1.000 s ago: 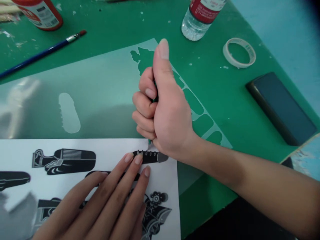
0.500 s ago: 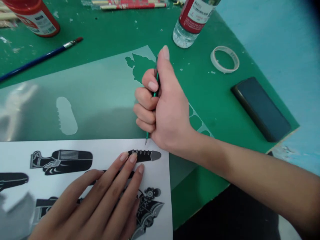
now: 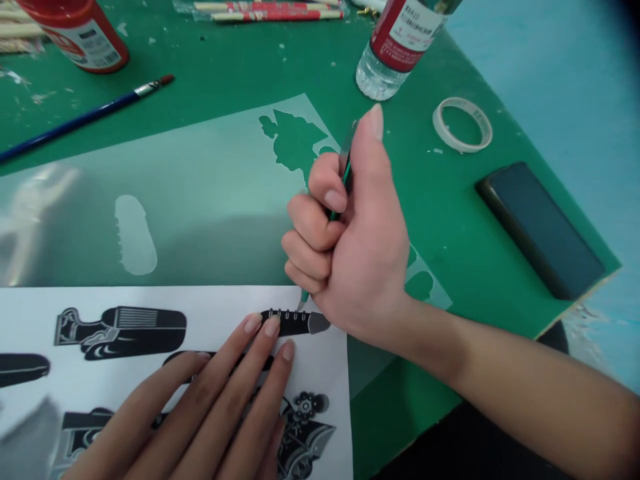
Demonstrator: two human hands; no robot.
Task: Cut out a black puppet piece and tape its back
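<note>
The right grip [image 3: 365, 247] had tipped the knife [image 3: 347, 173] further rightward and brought its blade down to the printed shoe [image 3: 295, 323]. Clamped on the knife, its curled fingers hid mid-handle; the long axis slanted up and away to the right, its tip hard to make out. The left grip [image 3: 215, 407], fingers extended, pressed the paper [image 3: 220, 298], cut off below.

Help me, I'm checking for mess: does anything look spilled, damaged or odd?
White flecks speckle the green tabletop around the red plastic bottle, perhaps dried residue. The translucent plastic sheet has shaped holes, but their clean outlines look deliberate.
</note>
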